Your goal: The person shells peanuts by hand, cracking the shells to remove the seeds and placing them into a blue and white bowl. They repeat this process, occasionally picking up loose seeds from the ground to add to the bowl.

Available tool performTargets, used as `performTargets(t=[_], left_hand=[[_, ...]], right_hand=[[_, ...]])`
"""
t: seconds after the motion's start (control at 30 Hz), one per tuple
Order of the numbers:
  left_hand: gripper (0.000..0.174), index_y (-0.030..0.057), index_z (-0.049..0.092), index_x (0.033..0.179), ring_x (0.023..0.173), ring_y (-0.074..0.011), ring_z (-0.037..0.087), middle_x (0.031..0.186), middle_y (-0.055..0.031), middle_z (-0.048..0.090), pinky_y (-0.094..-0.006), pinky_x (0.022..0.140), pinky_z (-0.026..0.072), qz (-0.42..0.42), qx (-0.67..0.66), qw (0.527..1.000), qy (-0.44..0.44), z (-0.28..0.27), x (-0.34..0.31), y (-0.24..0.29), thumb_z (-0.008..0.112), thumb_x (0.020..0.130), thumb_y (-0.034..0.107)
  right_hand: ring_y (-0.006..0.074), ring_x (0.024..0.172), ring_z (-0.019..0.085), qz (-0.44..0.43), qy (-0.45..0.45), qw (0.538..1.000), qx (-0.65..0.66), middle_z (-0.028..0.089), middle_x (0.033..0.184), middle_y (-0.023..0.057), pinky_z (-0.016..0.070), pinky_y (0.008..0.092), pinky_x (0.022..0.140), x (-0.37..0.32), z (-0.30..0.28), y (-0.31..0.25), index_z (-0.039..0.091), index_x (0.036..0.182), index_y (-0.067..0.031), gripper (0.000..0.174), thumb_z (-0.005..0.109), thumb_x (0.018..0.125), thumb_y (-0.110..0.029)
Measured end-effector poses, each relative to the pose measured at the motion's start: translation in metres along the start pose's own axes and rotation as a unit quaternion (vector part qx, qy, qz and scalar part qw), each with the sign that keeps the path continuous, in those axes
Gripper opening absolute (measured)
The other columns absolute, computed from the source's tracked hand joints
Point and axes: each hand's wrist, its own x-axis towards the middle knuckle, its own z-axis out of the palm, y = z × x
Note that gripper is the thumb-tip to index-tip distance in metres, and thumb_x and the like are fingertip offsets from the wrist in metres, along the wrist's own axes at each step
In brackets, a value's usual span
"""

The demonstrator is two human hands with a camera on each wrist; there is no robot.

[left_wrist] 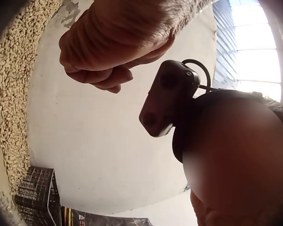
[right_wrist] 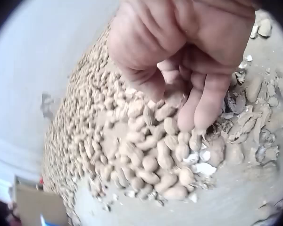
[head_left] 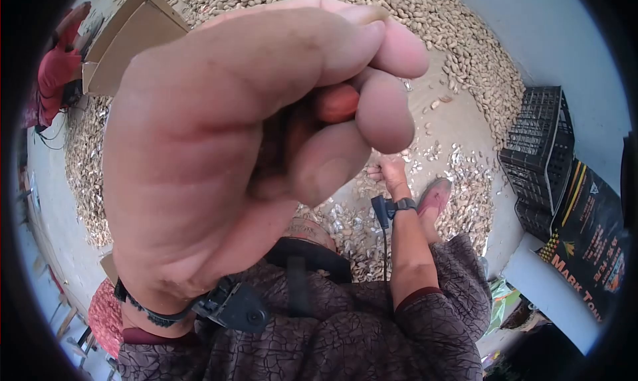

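Note:
My left hand (head_left: 219,122) is raised close to the head camera, its fingers curled round shelled peanut kernels. One reddish kernel (head_left: 335,103) shows between the fingertips, while those deeper in the palm are in shadow. In the left wrist view the same hand (left_wrist: 118,42) appears from outside, and its contents are hidden. Down at the floor, my right hand (right_wrist: 188,52) reaches into a small heap of unshelled peanuts (right_wrist: 155,162). Its thumb and fingers pinch a tan peanut (right_wrist: 175,97), partly covered by them. Broken shells (right_wrist: 245,125) lie beside that hand.
A large spread of unshelled peanuts (head_left: 465,55) runs along the wall. Black plastic crates (head_left: 535,138) and a black printed bag (head_left: 591,228) stand at the right. At upper left are a cardboard box (head_left: 136,45) and another person in red (head_left: 56,72). My foot (head_left: 435,198) is near the shells.

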Motion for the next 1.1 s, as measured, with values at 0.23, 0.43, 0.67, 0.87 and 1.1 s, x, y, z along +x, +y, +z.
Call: performTargets(t=[0.23,0.43,0.67,0.87,1.1], left_hand=[[0.027,-0.0095,0.047,0.099,0.041,-0.0049,0.039,0.07,-0.0102,0.051,-0.0131,0.036,0.0334,-0.011,0.005,0.999,-0.045,0.002,0.0,0.0,0.033,0.091,0.012],[0.028,-0.0081,0.048,0.1,0.041,-0.0046,0.038,0.07,-0.0092,0.052,-0.0128,0.036,0.0336,-0.002,0.063,0.998,0.004,0.01,-0.002,0.0,0.032,0.092,0.013],[0.028,-0.0084,0.049,0.1,0.041,-0.0037,0.038,0.07,-0.0091,0.052,-0.0118,0.035,0.0332,-0.01,0.071,0.997,-0.005,0.003,0.006,-0.004,0.033,0.092,0.013],[0.028,-0.0085,0.049,0.098,0.041,-0.0033,0.037,0.068,-0.008,0.051,-0.0115,0.035,0.0311,0.03,0.14,0.989,0.04,0.018,0.005,-0.007,0.033,0.091,0.013],[0.027,-0.0079,0.05,0.096,0.042,-0.0029,0.035,0.066,-0.0048,0.049,-0.0127,0.035,0.0285,0.01,0.063,0.998,0.024,0.013,0.007,-0.004,0.034,0.091,0.014]], right_hand=[[0.0214,0.063,0.062,-0.035,-0.204,0.931,0.3,0.061,0.078,0.018,0.0536,0.0303,0.056,-0.004,-0.019,0.004,0.054,0.082,0.0026,0.011,0.048,0.076,-0.004],[0.021,0.063,0.062,0.015,-0.112,0.947,0.301,0.061,0.071,0.0113,0.0509,0.0287,0.054,0.001,-0.007,0.01,0.057,0.082,0.0,0.012,0.053,0.077,-0.01],[0.0261,0.059,0.061,-0.335,0.108,0.905,-0.24,0.059,0.061,0.0145,0.0472,0.0374,0.058,0.004,0.033,0.034,0.057,0.077,-0.0042,0.012,0.058,0.07,-0.014],[0.0324,0.066,0.06,-0.281,0.1,0.792,-0.533,0.06,0.066,0.0172,0.0471,0.0402,0.062,0.003,0.043,0.041,0.058,0.077,-0.0052,0.012,0.056,0.068,-0.011],[0.0255,0.052,0.059,-0.241,0.043,0.899,-0.363,0.058,0.058,0.0161,0.0483,0.0354,0.053,-0.002,0.033,0.026,0.056,0.072,-0.0002,0.011,0.055,0.069,-0.011]])
